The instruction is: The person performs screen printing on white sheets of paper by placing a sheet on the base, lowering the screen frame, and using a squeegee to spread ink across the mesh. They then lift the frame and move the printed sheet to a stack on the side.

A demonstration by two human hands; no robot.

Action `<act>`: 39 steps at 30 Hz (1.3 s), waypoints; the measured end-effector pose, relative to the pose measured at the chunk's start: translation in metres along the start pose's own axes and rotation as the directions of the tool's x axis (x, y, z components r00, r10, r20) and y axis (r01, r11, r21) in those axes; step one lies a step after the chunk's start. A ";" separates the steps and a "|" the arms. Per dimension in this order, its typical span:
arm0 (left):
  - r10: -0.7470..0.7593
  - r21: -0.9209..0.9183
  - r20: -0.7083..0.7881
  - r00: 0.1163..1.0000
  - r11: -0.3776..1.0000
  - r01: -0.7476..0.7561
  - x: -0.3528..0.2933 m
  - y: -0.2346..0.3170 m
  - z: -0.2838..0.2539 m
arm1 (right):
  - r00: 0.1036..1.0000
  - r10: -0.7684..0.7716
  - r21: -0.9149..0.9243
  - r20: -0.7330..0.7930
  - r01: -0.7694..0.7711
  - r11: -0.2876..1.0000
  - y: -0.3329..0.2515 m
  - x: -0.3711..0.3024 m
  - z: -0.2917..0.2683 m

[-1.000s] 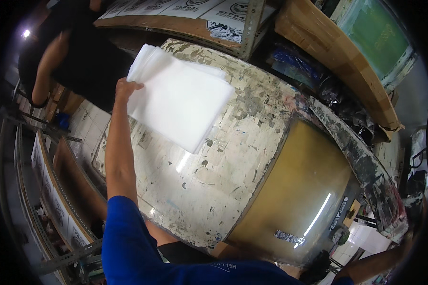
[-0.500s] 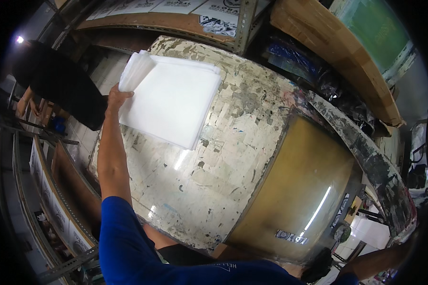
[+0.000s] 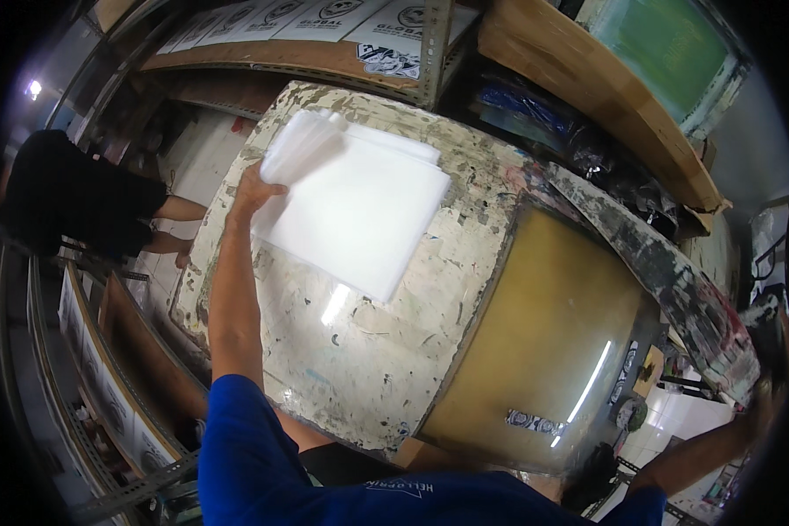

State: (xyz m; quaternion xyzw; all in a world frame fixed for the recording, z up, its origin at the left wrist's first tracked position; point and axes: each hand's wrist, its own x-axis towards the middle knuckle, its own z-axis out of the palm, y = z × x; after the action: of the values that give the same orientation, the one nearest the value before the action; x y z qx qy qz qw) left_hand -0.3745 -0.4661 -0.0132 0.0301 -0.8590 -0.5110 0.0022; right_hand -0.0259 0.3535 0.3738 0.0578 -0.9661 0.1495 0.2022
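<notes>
A stack of thin white sheets (image 3: 364,206) lies on the worn, paint-flecked table (image 3: 386,329), a little left of its middle. At its left edge my left hand (image 3: 256,188) is closed on the sheets, thumb on top. The upper left corner of the stack curls up and fans out above this hand. Far to the right, my right arm reaches up toward the rim of the view. My right hand (image 3: 767,390) is dark and blurred there, close to the lower end of a paint-smeared bar (image 3: 666,280). Its fingers cannot be made out.
A framed yellow-brown screen (image 3: 535,333) covers the table's right part. Behind stand a cardboard sheet (image 3: 587,96) and a green screen (image 3: 675,57). Printed white sheets (image 3: 324,19) lie on a rack shelf at the back. Another person in dark clothes (image 3: 70,197) bends at the left.
My left hand and the white stack have shifted right, farther onto the table. My right hand has moved up along the right edge. The other person has changed posture, showing bare legs.
</notes>
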 end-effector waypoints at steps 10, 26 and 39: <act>-0.218 -0.067 0.308 0.926 0.966 0.249 -0.094 0.138 0.109 | 0.990 -0.110 0.029 0.087 0.108 0.994 -0.009 0.028 0.004; -0.246 0.189 -0.133 0.960 0.945 0.268 -0.069 0.109 0.060 | 0.997 -0.048 0.122 0.053 0.041 0.992 -0.029 0.029 0.019; -0.011 -0.328 0.242 0.970 0.940 0.092 -0.205 0.341 0.085 | 0.998 0.005 0.293 -0.062 0.014 0.956 -0.021 0.044 0.034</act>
State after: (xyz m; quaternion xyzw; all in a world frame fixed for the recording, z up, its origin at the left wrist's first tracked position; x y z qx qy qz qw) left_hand -0.1898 -0.2181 0.2509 -0.0092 -0.7522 -0.6499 -0.1084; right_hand -0.0750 0.3207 0.3678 0.0847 -0.9264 0.2924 0.2217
